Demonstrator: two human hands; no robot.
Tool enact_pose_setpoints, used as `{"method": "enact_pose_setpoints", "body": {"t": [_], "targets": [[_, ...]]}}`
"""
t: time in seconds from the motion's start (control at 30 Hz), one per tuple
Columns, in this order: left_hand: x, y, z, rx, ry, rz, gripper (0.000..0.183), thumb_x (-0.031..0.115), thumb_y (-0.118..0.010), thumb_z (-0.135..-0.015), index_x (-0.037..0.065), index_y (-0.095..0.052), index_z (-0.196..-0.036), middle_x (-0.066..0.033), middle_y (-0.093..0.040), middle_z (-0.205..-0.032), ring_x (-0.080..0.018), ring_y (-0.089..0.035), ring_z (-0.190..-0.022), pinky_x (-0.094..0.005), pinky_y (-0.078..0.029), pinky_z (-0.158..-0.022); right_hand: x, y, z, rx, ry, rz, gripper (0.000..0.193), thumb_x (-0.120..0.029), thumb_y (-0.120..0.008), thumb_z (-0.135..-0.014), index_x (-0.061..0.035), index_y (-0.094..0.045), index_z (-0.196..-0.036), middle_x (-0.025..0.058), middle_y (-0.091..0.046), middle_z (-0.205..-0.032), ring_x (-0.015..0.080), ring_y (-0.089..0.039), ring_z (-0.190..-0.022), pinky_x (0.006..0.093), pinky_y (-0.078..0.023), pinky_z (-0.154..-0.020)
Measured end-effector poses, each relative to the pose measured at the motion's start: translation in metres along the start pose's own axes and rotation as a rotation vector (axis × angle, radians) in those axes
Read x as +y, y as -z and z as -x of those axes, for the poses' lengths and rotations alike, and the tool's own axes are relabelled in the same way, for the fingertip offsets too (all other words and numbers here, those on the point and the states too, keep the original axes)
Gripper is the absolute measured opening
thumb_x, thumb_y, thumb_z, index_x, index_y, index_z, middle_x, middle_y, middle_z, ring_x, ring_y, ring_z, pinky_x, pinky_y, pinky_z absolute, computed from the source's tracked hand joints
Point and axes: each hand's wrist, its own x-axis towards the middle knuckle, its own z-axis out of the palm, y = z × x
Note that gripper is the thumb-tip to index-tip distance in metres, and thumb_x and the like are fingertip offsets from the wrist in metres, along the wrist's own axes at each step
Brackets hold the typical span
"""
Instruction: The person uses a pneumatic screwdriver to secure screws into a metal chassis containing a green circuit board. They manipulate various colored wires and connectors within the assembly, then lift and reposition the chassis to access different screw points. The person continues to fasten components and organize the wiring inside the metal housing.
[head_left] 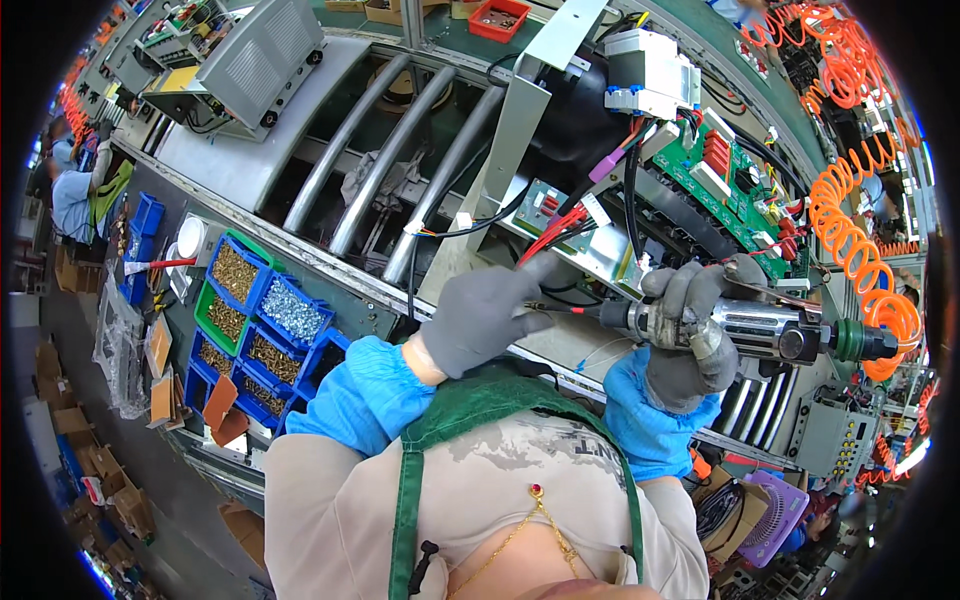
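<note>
My right hand [692, 335], in a grey glove, is wrapped round a silver pneumatic screwdriver [768, 328] that lies level, its bit pointing left. At the bit's tip is my gloved left hand [482, 312], thumb and forefinger closing together there. Whatever small thing they pinch is too hidden to name. Just beyond the fingers, a bundle of red wires [553, 235] runs up into an opened electrical unit. That unit carries a green circuit board [735, 205], a white block-shaped component [650, 75] and a bare metal side panel [512, 135].
Blue and green bins [215, 320] of screws and small hardware stand at the left. Metal conveyor rollers [375, 160] cross behind my left hand. A grey cased machine [255, 65] sits at the far left. Orange coiled air hoses [845, 225] hang at the right, close to the screwdriver's rear end.
</note>
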Motion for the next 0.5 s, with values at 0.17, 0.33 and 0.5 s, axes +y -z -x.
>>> {"method": "enact_pose_setpoints", "body": {"t": [0.17, 0.33, 0.5], "targets": [[-0.029, -0.010, 0.010, 0.024, 0.485, 0.120, 0.041, 0.026, -0.074, -0.072, 0.006, -0.059, -0.106, -0.0074, -0.060, -0.078, -0.0249, -0.062, -0.068, -0.0339, -0.051, -0.064, -0.016, 0.036, -0.001, -0.173, -0.018, 0.011, 0.056, -0.010, -0.061, -0.071, -0.0086, -0.042, -0.124, 0.0001, -0.046, -0.072, 0.0143, -0.047, -0.065, 0.0385, -0.048, -0.077], [-0.034, -0.045, -0.005, -0.104, 0.460, -0.065, 0.033, 0.028, -0.071, -0.073, 0.007, -0.061, -0.096, -0.0103, -0.059, -0.084, -0.0271, -0.061, -0.071, -0.0363, -0.050, -0.065, -0.036, 0.054, -0.012, -0.274, 0.040, 0.008, 0.058, -0.010, -0.061, -0.069, -0.0090, -0.043, -0.123, -0.0001, -0.047, -0.072, 0.0138, -0.047, -0.064, 0.0372, -0.047, -0.074], [-0.022, -0.047, 0.005, -0.152, 0.446, -0.027, 0.023, 0.022, -0.070, -0.074, 0.004, -0.059, -0.084, -0.0112, -0.057, -0.081, -0.0278, -0.060, -0.068, -0.0370, -0.049, -0.063, -0.059, 0.078, -0.018, -0.296, 0.090, -0.003, 0.055, -0.008, -0.061, -0.067, -0.0098, -0.047, -0.120, -0.0047, -0.045, -0.063, 0.0105, -0.045, -0.054, 0.0295, -0.038, -0.062]]}}
